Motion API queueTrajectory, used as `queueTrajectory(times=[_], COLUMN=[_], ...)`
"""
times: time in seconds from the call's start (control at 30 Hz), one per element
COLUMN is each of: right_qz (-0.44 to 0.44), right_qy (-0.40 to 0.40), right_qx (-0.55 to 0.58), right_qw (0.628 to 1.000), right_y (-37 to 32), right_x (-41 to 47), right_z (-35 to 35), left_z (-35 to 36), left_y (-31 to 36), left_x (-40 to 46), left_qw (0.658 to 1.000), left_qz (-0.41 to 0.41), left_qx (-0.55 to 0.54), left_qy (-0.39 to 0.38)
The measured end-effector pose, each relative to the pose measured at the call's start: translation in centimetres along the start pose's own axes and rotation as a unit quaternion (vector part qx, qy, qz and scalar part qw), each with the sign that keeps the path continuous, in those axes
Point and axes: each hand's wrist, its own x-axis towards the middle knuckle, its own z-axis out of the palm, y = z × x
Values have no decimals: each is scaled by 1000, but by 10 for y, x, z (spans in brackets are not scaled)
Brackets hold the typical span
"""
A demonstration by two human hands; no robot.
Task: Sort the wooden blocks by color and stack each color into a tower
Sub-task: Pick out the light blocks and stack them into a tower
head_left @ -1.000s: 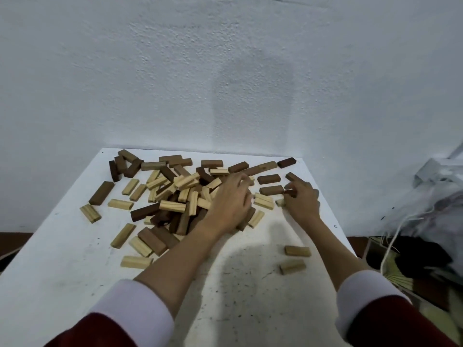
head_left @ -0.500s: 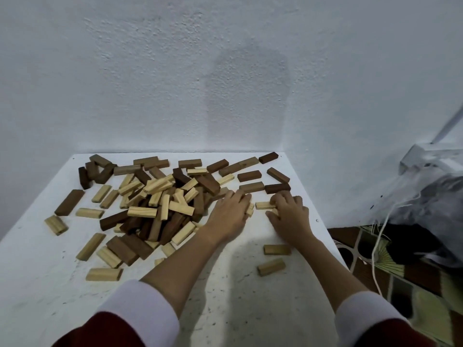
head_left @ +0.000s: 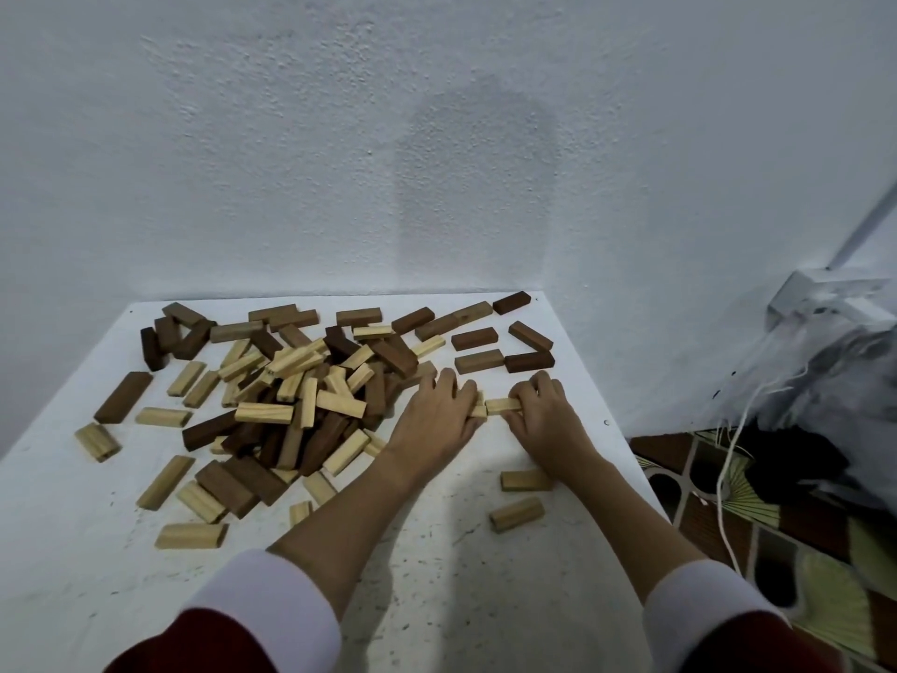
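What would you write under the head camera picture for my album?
Both hands, left hand and right hand, grip pale wooden blocks beside a mixed block pile on a white table.

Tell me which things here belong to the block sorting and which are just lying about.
Part of the job:
- mixed block pile
- light block gripped between left hand and right hand
- two light blocks set aside near the right arm
- dark blocks by the far right corner
- white table

Lying about:
- plastic bag
- white cord
- patterned floor

You are extending both forearms forward; your left hand (head_left: 433, 416) and right hand (head_left: 543, 414) are curling fingers, knuckles up.
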Motion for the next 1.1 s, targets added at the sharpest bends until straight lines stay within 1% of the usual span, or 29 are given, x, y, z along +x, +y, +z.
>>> queueTrajectory(times=[0.13,0.3,0.43,0.5,0.57,0.6,0.7,0.77,0.8,0.83,0.9,0.97,1.0,1.1], right_qz=[12,24,15,6,6,5,-3,-2,17,59,129,144,130,114], right_qy=[7,21,42,59,69,77,112,132,127,113,48,35,37,43], right_qx=[20,38,55,67,80,85,105,144,182,233,323,352,361,357], right_qw=[1000,999,997,996,994,993,988,981,975,964,937,924,923,926], right_y=[0,-2,-5,-7,-9,-9,-12,-20,-29,-39,-65,-86,-102,-143], right_x=[1,2,2,2,3,4,10,18,24,30,44,53,58,69], right_z=[1,0,-2,-1,-1,-1,0,0,-4,-9,-12,-11,-9,1], left_z=[2,3,2,2,3,2,-7,-19,-29,-40,-59,-72,-77,-88], left_y=[-1,-3,0,-2,-5,-7,-11,-15,-18,-21,-36,-49,-60,-88], left_x=[-1,-1,-2,-3,-3,-4,-3,0,1,2,1,0,-4,-16], left_qw=[1000,1000,1000,1000,998,998,994,986,980,973,959,949,945,937], left_qz=[19,16,9,19,37,44,49,24,2,-19,-58,-106,-132,-184], left_qx=[1,-8,-6,16,45,39,-1,-38,-62,-88,-123,-156,-160,-144], left_qy=[19,-18,-22,-15,-2,13,97,164,189,212,249,252,253,259])
